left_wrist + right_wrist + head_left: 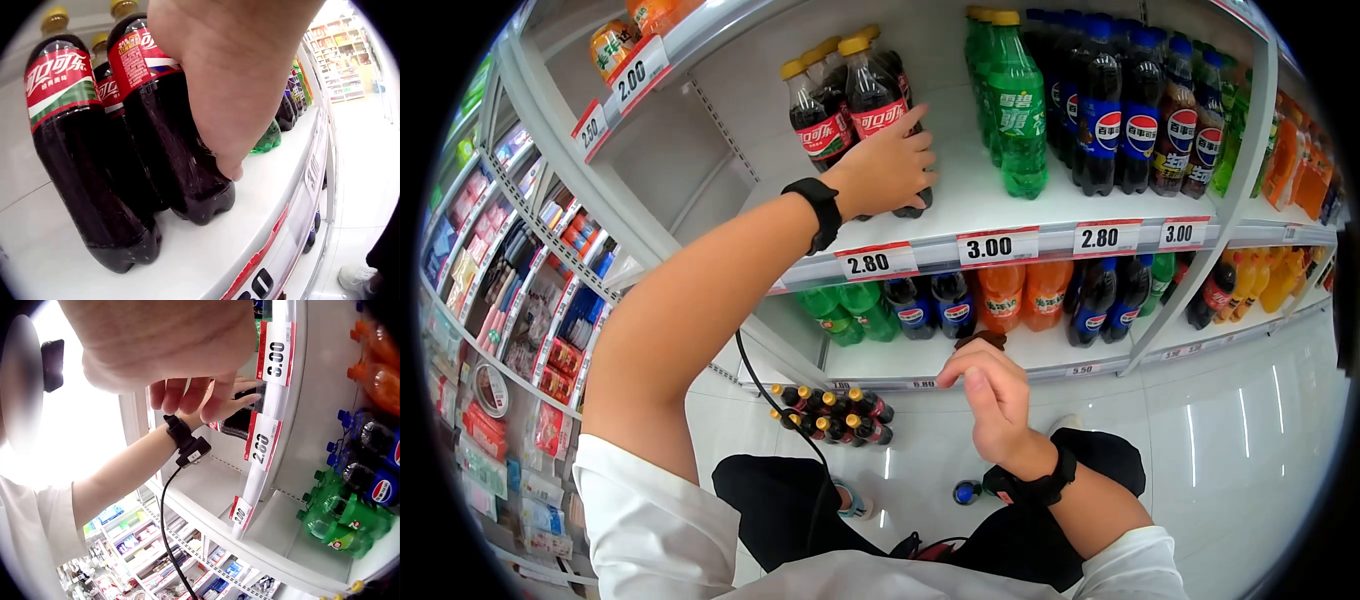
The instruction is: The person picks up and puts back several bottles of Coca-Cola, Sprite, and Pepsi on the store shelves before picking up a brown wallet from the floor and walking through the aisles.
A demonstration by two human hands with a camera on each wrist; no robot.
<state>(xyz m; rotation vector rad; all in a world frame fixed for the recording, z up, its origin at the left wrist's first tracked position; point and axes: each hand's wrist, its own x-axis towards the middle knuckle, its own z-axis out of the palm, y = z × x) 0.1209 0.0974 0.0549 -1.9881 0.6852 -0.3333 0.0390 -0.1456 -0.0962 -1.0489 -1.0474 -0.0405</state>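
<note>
My left hand (885,168) rests with spread fingers against the front right cola bottle (870,88) on the upper shelf. That bottle (169,125) stands upright with a red label and yellow cap; the left wrist view shows the hand (231,69) along its right side. Another cola bottle (84,150), its label red and green, is beside it, with more behind. My right hand (995,405) hangs in front of the lower shelf, fingers loosely bent; in the right wrist view the hand (169,356) holds nothing.
A green soda bottle (1018,115) and blue-labelled colas (1097,125) stand farther right. Price tags (878,262) line the shelf edge (930,252). Several yellow-capped bottles (837,430) are on the floor near my feet. A black cable (790,415) hangs from the left wrist.
</note>
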